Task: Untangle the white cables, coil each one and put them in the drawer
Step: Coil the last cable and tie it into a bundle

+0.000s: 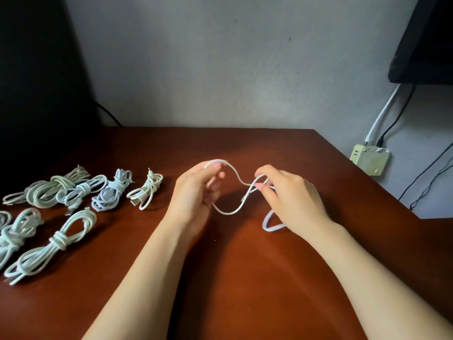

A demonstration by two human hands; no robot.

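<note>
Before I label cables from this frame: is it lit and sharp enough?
Head view: dim, uneven light, the left background nearly black; soft shadow on the table under the left hand and right hand; the loose cable between them is crisp; coiled bundles at the left edge look softer and stretched by the wide angle.

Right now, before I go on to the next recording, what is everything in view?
loose cable: one, white, held above the table between both hands
coiled cable bundles: seven as far as I can tell, white to pale green-blue, table's left part; one cut off by the left edge
table: one, reddish-brown, lower view
socket box: one, cream, right of the table
cords: one white, several black, by the socket box
wall: grey, behind the table
black objects: two, top right and far left; unidentifiable
drawer: none in view
left hand: pinches the loose cable
right hand: pinches the loose cable
</note>
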